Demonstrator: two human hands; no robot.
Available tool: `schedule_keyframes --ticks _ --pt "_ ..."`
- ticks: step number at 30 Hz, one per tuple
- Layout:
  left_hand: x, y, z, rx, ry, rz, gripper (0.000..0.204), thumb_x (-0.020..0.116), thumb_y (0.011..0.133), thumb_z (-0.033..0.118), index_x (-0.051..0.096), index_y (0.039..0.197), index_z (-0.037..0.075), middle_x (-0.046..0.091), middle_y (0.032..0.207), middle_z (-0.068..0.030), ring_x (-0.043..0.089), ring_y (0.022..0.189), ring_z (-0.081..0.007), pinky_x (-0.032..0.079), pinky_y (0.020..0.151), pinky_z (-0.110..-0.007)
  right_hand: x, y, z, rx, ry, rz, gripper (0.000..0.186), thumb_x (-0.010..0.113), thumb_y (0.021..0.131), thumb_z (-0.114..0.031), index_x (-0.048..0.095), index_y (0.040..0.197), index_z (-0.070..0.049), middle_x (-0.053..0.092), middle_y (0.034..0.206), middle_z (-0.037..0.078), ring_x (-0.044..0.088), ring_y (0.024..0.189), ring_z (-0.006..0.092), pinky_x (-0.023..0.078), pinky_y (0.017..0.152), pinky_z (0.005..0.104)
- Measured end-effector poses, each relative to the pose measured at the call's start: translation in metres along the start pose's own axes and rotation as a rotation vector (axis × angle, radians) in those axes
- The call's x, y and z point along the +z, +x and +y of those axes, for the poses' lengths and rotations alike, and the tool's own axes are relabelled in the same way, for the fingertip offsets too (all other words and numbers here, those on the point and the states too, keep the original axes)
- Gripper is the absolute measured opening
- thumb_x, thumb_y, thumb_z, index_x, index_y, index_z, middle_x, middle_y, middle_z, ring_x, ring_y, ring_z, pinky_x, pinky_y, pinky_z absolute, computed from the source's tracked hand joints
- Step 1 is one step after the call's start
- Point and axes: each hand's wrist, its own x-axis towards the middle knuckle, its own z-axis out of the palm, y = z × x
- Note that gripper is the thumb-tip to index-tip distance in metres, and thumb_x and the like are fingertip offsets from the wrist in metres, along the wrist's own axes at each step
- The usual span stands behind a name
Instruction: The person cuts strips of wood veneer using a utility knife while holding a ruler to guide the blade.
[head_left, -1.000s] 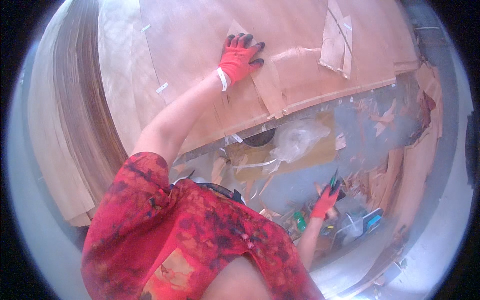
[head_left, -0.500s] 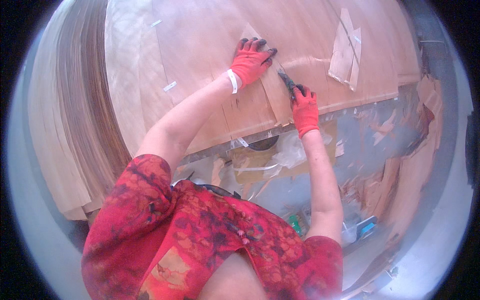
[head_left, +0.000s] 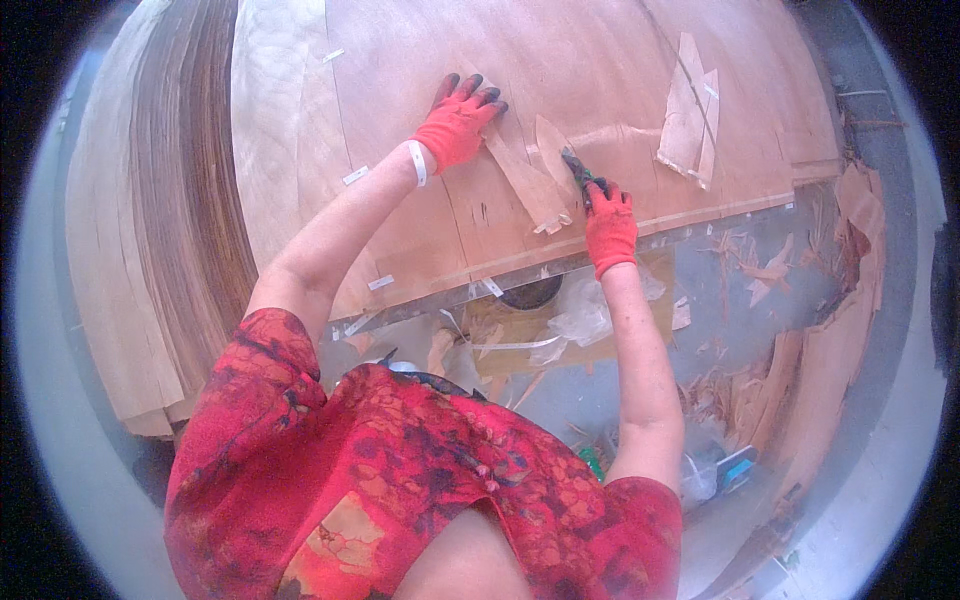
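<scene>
Both my hands wear red gloves with dark fingertips. My left hand (head_left: 460, 122) lies with its fingers spread at the upper end of a narrow veneer strip (head_left: 525, 182), on a wide sheet of pale reddish wood veneer (head_left: 400, 210). In my right hand (head_left: 610, 228), near the sheet's front edge, is a dark utility knife (head_left: 577, 170), gripped with its tip pointing up and left. Just beside the knife tip is a pointed sliver of veneer (head_left: 550, 145). The strip's lower end looks ragged.
Loose veneer offcuts (head_left: 686, 115) lie on the sheet's right side. A stack of dark-edged veneer (head_left: 190, 160) stands at left. Below the front edge are a clear plastic bag (head_left: 585, 310), wood scraps (head_left: 770, 270) and a blue object (head_left: 735, 468). Small white tape pieces (head_left: 355, 175) dot the sheet.
My left hand has moved left, and the narrow strip has shifted left with it. The pointed sliver now shows apart from the strip. My right hand with the knife has barely moved.
</scene>
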Motion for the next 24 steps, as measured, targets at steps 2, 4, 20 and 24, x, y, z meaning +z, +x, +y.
schedule_keyframes --ticks 2,4,20,24 --pt "-0.002 -0.006 0.001 0.004 0.004 0.000 0.050 0.070 0.080 0.014 0.064 0.130 0.018 0.056 0.142 -0.0080 0.041 0.141 -0.0333 0.022 0.120 -0.056 -0.003 -0.002 -0.003 0.015 -0.046 -0.026 0.037 0.059 0.090 -0.012 0.063 0.126 -0.020 0.059 0.133 0.011 0.058 0.111 0.0403 0.053 0.089 0.0511" --pt "-0.002 -0.008 0.004 0.011 0.016 0.012 0.045 0.070 0.080 0.014 0.066 0.124 0.017 0.058 0.139 -0.0073 0.043 0.139 -0.0326 0.024 0.120 -0.056 -0.006 -0.003 -0.006 0.035 -0.102 -0.044 0.037 0.059 0.090 -0.015 0.062 0.126 -0.021 0.059 0.133 0.010 0.059 0.113 0.0377 0.052 0.087 0.0520" --pt "-0.213 -0.423 -0.066 -0.431 0.325 -0.052 0.037 0.070 0.084 0.009 0.067 0.121 0.013 0.063 0.131 -0.0104 0.052 0.131 -0.0357 0.040 0.111 -0.051 -0.014 0.005 -0.019 -0.016 -0.407 -0.082 0.037 0.058 0.092 -0.021 0.060 0.129 -0.026 0.060 0.132 0.002 0.056 0.121 0.0319 0.047 0.089 0.0526" --pt "-0.222 -0.571 -0.108 -1.140 0.270 -0.815 0.043 0.069 0.087 0.020 0.063 0.128 0.009 0.064 0.130 -0.0173 0.060 0.122 -0.0361 0.049 0.102 -0.046 -0.010 0.009 -0.021 -0.040 -0.372 -0.122 0.042 0.063 0.090 -0.025 0.058 0.132 -0.025 0.060 0.134 0.003 0.056 0.121 0.0324 0.048 0.091 0.0528"
